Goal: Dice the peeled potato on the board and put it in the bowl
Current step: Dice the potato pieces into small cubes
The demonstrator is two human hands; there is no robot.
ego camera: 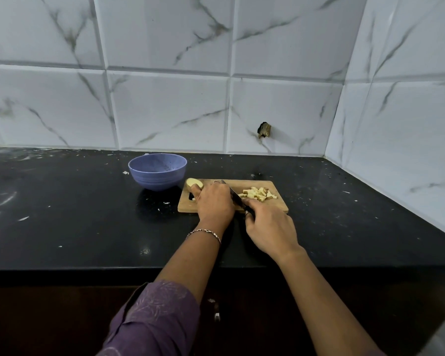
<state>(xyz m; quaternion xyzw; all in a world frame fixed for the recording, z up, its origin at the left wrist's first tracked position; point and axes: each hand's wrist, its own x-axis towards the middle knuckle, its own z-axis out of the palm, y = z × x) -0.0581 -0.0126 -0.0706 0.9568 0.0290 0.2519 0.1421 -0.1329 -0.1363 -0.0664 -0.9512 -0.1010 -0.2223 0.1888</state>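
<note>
Dim, even light; wide-angle bowing at edges

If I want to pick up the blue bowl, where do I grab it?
Probably best: cup the bowl round its curved wall, coming from the left. It stands upright, has no handle, and the cutting board sits close on its right.

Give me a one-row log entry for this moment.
phase: dicing | left hand holds potato | right hand grips knife | dice on board | bowl: no potato seen

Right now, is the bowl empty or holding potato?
Empty, as far as visible: inside the bowl only purple shows; the diced pieces lie on the board.
</note>
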